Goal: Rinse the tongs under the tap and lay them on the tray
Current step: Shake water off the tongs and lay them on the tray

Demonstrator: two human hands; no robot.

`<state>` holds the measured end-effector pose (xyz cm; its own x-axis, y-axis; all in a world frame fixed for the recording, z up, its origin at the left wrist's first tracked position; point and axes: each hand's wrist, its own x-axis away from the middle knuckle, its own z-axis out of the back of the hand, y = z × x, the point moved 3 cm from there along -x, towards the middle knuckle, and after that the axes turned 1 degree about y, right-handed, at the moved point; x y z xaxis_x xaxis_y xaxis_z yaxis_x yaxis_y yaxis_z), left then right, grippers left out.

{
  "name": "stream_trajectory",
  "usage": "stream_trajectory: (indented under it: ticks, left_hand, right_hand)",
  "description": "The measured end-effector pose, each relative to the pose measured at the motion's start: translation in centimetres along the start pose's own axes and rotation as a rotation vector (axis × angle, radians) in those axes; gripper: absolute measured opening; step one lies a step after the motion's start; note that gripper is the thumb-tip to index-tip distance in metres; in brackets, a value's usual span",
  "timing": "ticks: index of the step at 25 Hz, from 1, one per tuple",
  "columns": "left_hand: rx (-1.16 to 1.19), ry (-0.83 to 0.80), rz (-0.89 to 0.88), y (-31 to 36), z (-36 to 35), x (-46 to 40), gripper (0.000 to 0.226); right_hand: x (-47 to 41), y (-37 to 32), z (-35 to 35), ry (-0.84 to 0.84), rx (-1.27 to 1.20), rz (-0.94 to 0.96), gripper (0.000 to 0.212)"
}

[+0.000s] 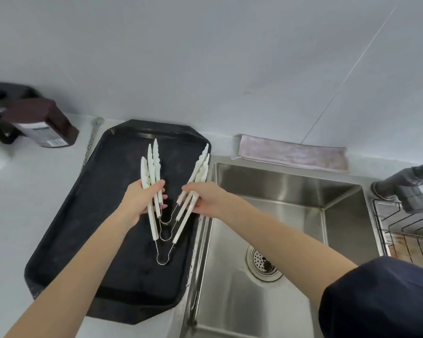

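Both hands hold 3 white tongs [174, 191] above the black tray [88, 215], which lies on the surface just left of the sink [291, 215]. The left hand [142, 201] has its fingers [160, 185] curled around the left arms of the tongs, and the right hand [205, 198] has its fingers pinching the right arms, so the tongs are spread open in a V with the wire loops at the near end hanging low over the tray. Whether those loops touch the tray cannot be told.

The tap [410, 184] stands at the far right of the sink, well apart from the tongs, and no water is seen running. With the tongs already over the tray and away from the tap, the rinse looks done, though wetness on them cannot be made out. What seems left is to lower them flat onto the tray and let go.
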<state>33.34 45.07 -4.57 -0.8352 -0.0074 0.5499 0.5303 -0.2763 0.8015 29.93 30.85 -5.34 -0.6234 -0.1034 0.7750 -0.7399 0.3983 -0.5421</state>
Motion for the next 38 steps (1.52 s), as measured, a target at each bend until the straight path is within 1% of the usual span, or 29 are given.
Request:
stream_trajectory:
  ticks: [2, 3, 5, 7, 8, 9, 11, 12, 14, 16, 19, 22, 25, 28, 29, 31, 33, 37, 38]
  left_hand:
    - [-0.144, 0.042, 0.004, -0.8, 0.6, -1.0, 0.026]
    - [-0.212, 0.066, -0.005, -1.1, 0.8, -1.4, 0.027]
    - [-0.343, 0.106, -0.026, -1.3, 1.0, -1.9, 0.025]
    - [-0.453, 0.128, -0.039, -1.1, 1.0, -1.9, 0.024]
    - [-0.501, 0.131, -0.057, -1.0, 1.0, -1.9, 0.023]
    - [-0.55, 0.134, -0.092, -0.8, 0.9, -1.8, 0.021]
    - [-0.609, 0.146, -0.166, -0.6, 0.9, -1.8, 0.021]
    - [-0.6, 0.152, -0.176, -0.5, 1.0, -1.8, 0.022]
    - [-0.554, 0.153, -0.163, -0.6, 1.3, -1.8, 0.028]
    - [-0.521, 0.152, -0.153, -0.7, 1.5, -1.9, 0.034]
    - [-0.468, 0.162, -0.16, -1.0, 1.7, -2.0, 0.041]
    - [-0.461, 0.171, -0.146, -1.3, 1.9, -2.2, 0.043]
    - [-0.476, 0.187, -0.173, -1.3, 1.6, -2.3, 0.044]
    - [-0.474, 0.199, -0.204, -1.4, 1.4, -2.6, 0.044]
    - [-0.481, 0.201, -0.195, -1.5, 1.5, -2.7, 0.044]
    - [-0.496, 0.202, -0.173, -1.9, 1.5, -2.8, 0.044]
    - [-0.516, 0.204, -0.197, -2.1, 1.5, -3.0, 0.043]
    - [-0.496, 0.236, -0.277, -2.1, 1.6, -3.2, 0.044]
    - [-0.486, 0.246, -0.302, -2.2, 1.7, -3.1, 0.046]
  right_hand:
    - [-0.7, -0.3, -0.4, 0.002, 0.085, 0.003, 0.025]
    - [-0.8, -0.4, -0.6, 0.002, 0.125, 0.003, 0.032]
    - [-0.7, -0.8, -0.9, 0.007, 0.223, 0.004, 0.04]
    - [-0.6, -0.9, -0.8, 0.031, 0.371, 0.006, 0.043]
    - [-0.5, -1.1, -0.7, 0.048, 0.457, 0.009, 0.043]
    - [-0.2, -1.4, -0.7, 0.057, 0.543, 0.016, 0.037]
    - [0.6, -2.0, -0.6, 0.082, 0.685, 0.022, 0.013]
    - [0.8, -2.2, -0.5, 0.099, 0.754, 0.031, 0.014]
    - [0.8, -2.3, -0.5, 0.123, 0.869, 0.08, 0.023]
    - [0.7, -2.0, -0.5, 0.137, 0.953, 0.119, 0.028]
    - [0.5, -1.6, -0.4, 0.154, 1.034, 0.179, 0.034]
    - [0.1, -1.8, -0.6, 0.19, 1.108, 0.224, 0.035]
    - [0.2, -1.7, -0.8, 0.216, 1.128, 0.255, 0.032]
    - [0.1, -1.1, -0.5, 0.282, 1.128, 0.275, 0.018]
    - [0.0, -0.9, -0.5, 0.302, 1.131, 0.285, 0.018]
    - [0.0, -0.6, -0.6, 0.325, 1.133, 0.292, 0.031]
    - [-0.2, -0.3, -0.7, 0.352, 1.142, 0.298, 0.041]
    - [0.1, -0.3, -0.4, 0.364, 1.185, 0.368, 0.035]
    - [0.2, -0.3, -0.2, 0.371, 1.187, 0.39, 0.037]
